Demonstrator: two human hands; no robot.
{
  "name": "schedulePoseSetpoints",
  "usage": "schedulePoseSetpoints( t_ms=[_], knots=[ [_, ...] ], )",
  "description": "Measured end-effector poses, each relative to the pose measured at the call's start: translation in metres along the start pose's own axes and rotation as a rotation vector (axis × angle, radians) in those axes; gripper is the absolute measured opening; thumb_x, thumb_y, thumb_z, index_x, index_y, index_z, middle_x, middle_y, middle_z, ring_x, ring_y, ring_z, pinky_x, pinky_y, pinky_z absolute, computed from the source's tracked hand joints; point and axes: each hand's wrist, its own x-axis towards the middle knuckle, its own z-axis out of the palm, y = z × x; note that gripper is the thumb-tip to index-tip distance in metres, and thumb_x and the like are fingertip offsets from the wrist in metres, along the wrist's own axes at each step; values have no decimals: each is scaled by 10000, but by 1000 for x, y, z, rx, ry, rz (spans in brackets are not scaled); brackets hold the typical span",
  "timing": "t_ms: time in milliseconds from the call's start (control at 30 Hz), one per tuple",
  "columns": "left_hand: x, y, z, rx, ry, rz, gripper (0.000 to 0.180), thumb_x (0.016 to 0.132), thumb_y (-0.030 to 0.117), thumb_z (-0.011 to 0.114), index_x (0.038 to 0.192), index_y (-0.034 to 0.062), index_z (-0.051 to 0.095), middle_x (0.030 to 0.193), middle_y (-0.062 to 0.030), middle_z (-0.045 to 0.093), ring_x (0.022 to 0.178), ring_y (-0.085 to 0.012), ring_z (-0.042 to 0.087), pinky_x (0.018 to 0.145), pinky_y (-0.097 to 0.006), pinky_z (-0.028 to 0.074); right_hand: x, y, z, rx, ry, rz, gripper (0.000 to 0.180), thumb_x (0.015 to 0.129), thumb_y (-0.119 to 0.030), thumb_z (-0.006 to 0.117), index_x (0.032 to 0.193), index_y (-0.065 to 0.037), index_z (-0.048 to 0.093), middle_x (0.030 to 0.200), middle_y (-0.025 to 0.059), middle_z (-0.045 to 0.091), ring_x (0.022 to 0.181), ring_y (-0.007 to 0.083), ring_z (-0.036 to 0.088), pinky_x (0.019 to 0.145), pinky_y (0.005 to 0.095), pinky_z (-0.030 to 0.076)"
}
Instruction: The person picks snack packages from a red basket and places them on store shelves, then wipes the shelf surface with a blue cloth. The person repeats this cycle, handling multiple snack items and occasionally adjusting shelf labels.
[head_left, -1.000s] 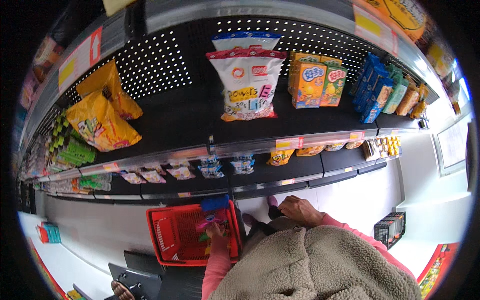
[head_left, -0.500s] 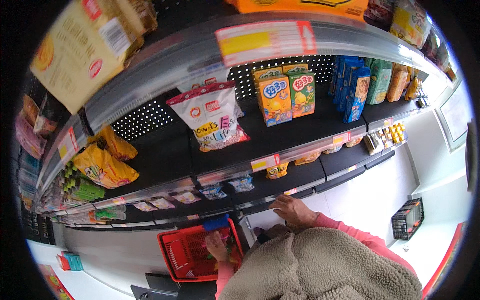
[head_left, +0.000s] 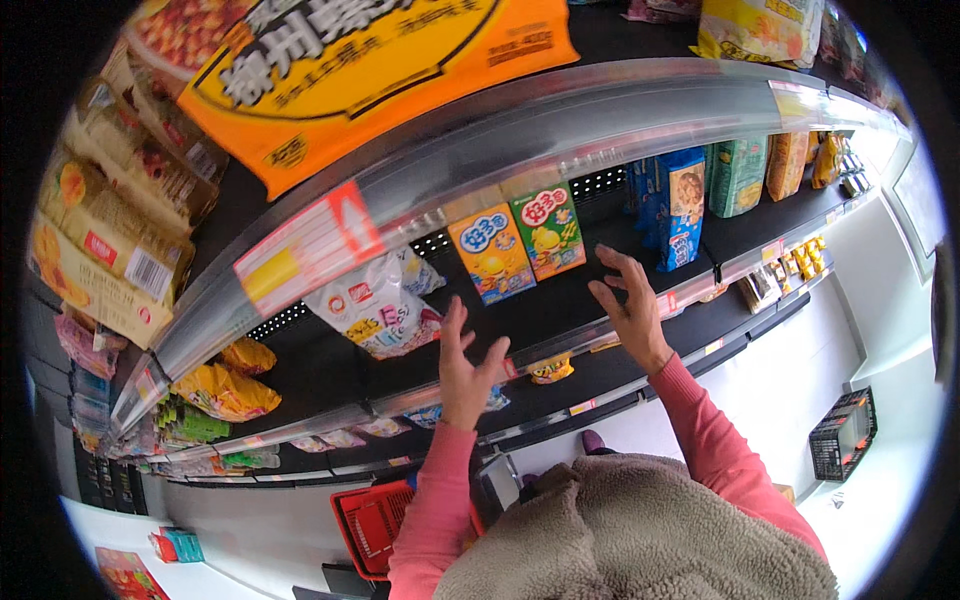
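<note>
Both hands are raised in front of a black store shelf and hold nothing. My left hand (head_left: 468, 370), fingers apart, is just right of a white bag of snacks (head_left: 375, 308) with a printed front. My right hand (head_left: 630, 305) has its fingers spread, near the green snack box (head_left: 548, 232). An orange snack box (head_left: 492, 253) stands beside the green one, between my two hands and a little beyond them. Blue packets (head_left: 681, 210) stand to the right of my right hand.
A large orange package (head_left: 400, 75) and price-tag rails (head_left: 310, 245) cross the upper shelf edge. A red shopping basket (head_left: 365, 530) is low at left, partly behind my left arm. A black crate (head_left: 843, 435) sits on the floor at right. Yellow bags (head_left: 225, 390) lie at left.
My hands have risen from low down, the left from over the red basket, to the shelf with the boxes. The view has shifted, bringing the large orange package further into sight.
</note>
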Motion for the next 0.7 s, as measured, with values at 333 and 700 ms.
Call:
schedulePoseSetpoints(
  t_ms=[333, 700],
  knots=[
    [86, -62, 34, -208, 9, -77, 779, 899, 204, 783, 1537, 10, 379, 1456, -177, 548, 1292, -284, 578, 1084, -424, 467, 66, 89, 30, 274, -164, 69, 739, 994, -188, 730, 1596, -13, 339, 1562, 214, 472, 1441, 301, 469, 1136, 440, 461],
    [90, -68, 45, -96, 6, -191, 542, 941, 207, 725, 1403, 45, 493, 1202, -89, 672, 1049, -196, 636, 920, -340, 505, 80, 105, 42, 204, -244, 95, 714, 957, -296, 772, 1523, -10, 442, 1376, 218, 631, 1267, 290, 625, 1072, 386, 477]
  ],
)
